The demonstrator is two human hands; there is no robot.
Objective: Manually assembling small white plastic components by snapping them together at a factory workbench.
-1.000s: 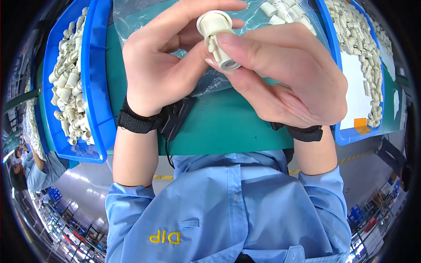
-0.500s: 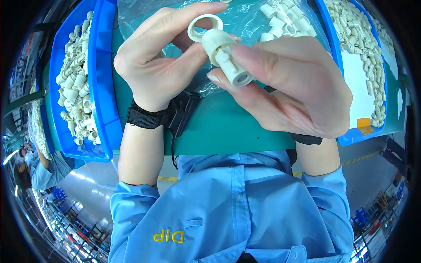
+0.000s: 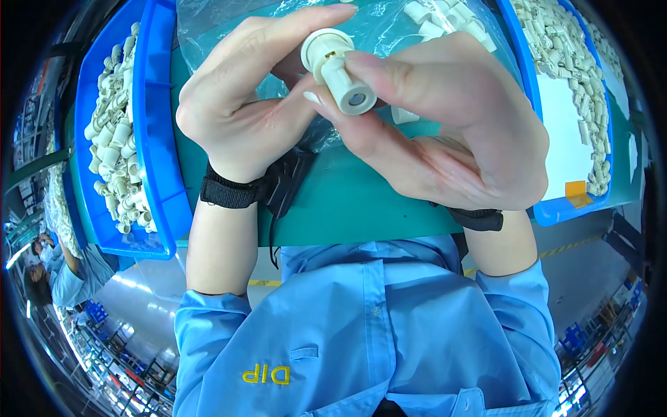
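Observation:
My left hand (image 3: 253, 94) is closed round a white plastic sleeve (image 3: 321, 44), whose round rim faces up toward me. A smaller white plastic fitting (image 3: 347, 89) with a hollow round end is pinched between the thumb and fingers of my right hand (image 3: 451, 118). The fitting's far end sits inside the sleeve's opening, tilted, and a bit of brass-coloured metal shows near the join. Both hands are above the green table mat, and the fingers of my left hand partly hide the sleeve's body.
A blue bin (image 3: 161, 160) of small white fittings stands at the left. Another blue bin (image 3: 552, 214) at the right holds many more pieces beside a white sheet. Behind my hands lies a clear plastic bag (image 3: 379, 38) with white sleeves (image 3: 445, 19). The green mat (image 3: 368, 208) spreads beneath.
My right hand has moved left and slightly up, bringing the fitting from beside the sleeve's ring into its opening. My left hand has barely moved.

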